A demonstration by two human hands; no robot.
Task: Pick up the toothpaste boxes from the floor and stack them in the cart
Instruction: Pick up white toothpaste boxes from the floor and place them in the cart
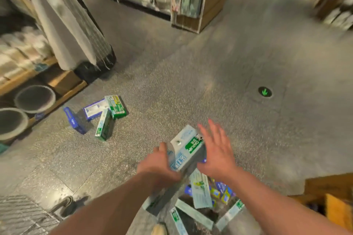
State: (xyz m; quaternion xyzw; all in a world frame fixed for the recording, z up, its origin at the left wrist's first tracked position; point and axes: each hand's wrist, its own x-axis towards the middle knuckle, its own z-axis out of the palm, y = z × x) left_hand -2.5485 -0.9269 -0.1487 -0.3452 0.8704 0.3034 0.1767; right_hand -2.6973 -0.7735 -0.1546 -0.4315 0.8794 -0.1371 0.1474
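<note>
A bundle of pale blue and green toothpaste boxes (186, 149) is held between my two hands above the floor. My left hand (157, 166) grips its near left side; my right hand (214, 150) presses flat against its right side with fingers spread. Below the hands lie several more toothpaste boxes (200, 194), loosely piled, apparently in the cart, whose frame I cannot make out. On the floor to the left sits a small cluster of boxes: a dark blue one (73, 120), a blue and white one (94, 109), and two green ones (116, 106) (104, 125).
Wooden shelving (63, 84) with grey bowls (35, 98) lines the left. A grey draped column (76, 30) stands behind the floor boxes. A wooden display stand (200, 0) is at the back. A green arrow marker (265, 92) is set in the floor. An orange and wood fixture (336, 210) sits bottom right.
</note>
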